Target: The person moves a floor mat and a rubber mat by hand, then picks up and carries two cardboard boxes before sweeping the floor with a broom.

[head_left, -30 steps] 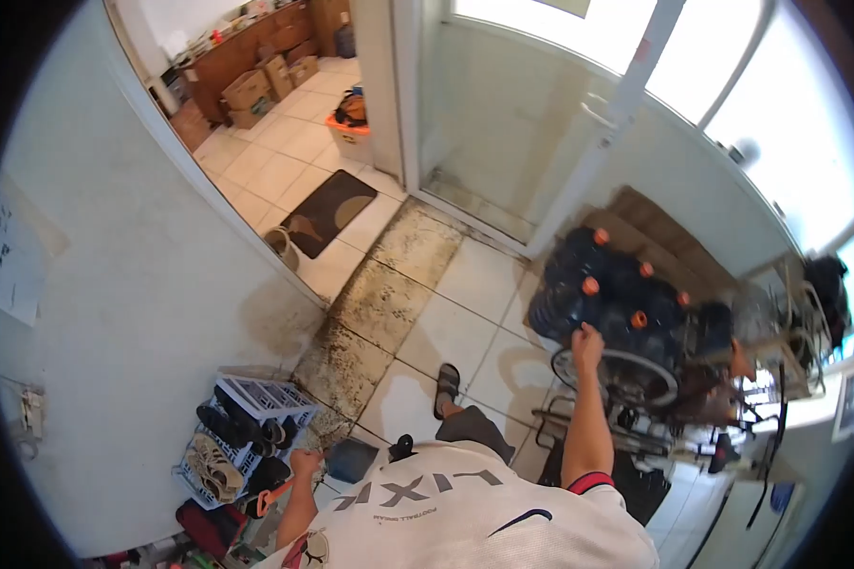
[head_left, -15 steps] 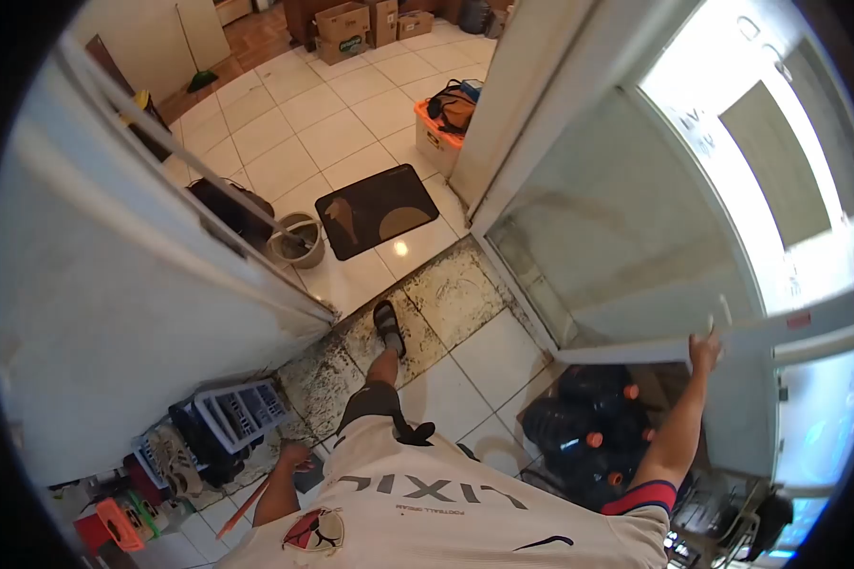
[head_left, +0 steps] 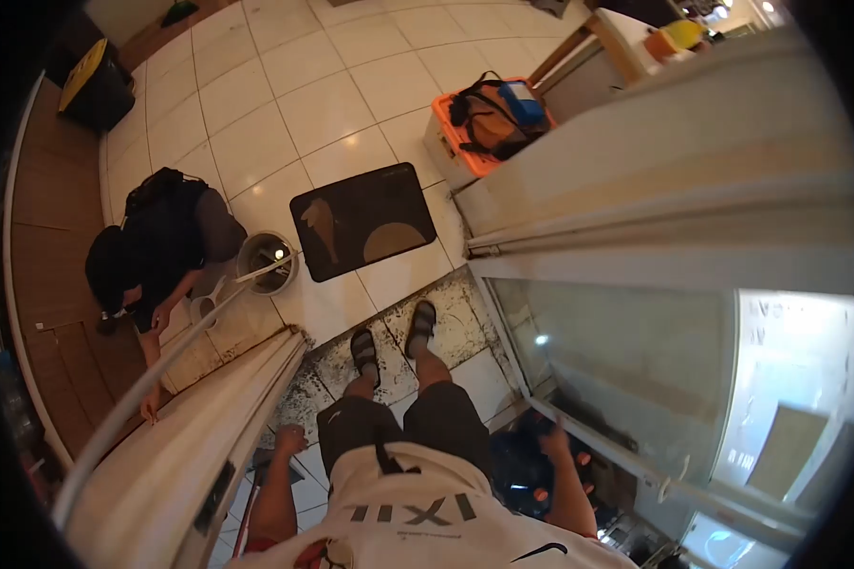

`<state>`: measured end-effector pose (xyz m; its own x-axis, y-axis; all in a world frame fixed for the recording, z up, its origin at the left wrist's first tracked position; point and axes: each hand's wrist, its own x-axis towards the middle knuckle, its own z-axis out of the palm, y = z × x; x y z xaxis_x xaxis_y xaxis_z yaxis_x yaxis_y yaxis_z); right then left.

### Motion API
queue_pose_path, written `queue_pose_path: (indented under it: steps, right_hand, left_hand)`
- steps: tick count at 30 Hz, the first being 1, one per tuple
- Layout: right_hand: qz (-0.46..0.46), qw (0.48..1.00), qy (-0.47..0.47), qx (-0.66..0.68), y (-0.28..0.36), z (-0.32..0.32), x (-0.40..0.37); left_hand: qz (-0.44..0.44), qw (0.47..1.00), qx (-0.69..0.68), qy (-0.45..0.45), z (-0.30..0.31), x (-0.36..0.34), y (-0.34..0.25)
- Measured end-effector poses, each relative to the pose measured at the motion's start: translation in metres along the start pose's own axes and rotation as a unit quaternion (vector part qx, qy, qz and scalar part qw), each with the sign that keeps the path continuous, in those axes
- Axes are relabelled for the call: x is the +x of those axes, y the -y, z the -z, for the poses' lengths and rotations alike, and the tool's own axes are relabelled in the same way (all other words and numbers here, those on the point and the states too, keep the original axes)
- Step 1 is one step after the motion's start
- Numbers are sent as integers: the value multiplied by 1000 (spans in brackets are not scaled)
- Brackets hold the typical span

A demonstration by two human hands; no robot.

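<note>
My left hand (head_left: 291, 439) hangs at my left side near the white door edge (head_left: 256, 398); its fingers look loosely bent, too small to make out. My right hand (head_left: 553, 441) is off the door handle (head_left: 674, 480), low beside the glass door (head_left: 626, 370) and over dark bottles with orange caps (head_left: 522, 474). Its fingers look apart, with nothing seen in them. Both my sandalled feet (head_left: 389, 346) stand on the stained threshold tiles, just in front of a dark mat (head_left: 406, 194).
A crouching person in dark clothes (head_left: 166, 228) is at the left, beside a bucket (head_left: 259, 248) with a stick in it. An orange-rimmed box (head_left: 446, 142) holding bags stands beyond the doorway. A black and yellow bin (head_left: 100, 90) is at the far left.
My right hand has let go of the door handle and come down nearer my body. Both feet now show on the threshold. The view has moved forward, and the crouching person shows more fully.
</note>
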<state>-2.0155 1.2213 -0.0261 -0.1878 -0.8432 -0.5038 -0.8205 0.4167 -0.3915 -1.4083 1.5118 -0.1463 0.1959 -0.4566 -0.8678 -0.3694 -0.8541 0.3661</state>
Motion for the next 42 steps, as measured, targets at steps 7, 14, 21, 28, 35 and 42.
queue_pose_path:
  steps: [7, 14, 21, 28, 35, 42]
  right_hand:
    - [103, 949, 254, -156, 187, -313, 311]
    - [-227, 928, 221, 194, 241, -590, 537]
    - [-415, 739, 332, 415, 328, -790, 346]
    - [-475, 693, 197, 505, 339, -800, 358]
    - [-366, 505, 215, 752, 325, -636, 327]
    - [-304, 478, 222, 794, 274, -419, 229]
  left_hand:
    - [321, 854, -394, -107, -102, -20, -3]
    - [459, 732, -503, 20, -203, 10, -7]
    - [521, 666, -534, 6, -205, 76, -31]
    - [513, 665, -542, -20, -189, 41, -23]
    - [55, 969, -73, -231, -77, 180, -78]
    - [-276, 874, 249, -315, 9, 196, -348]
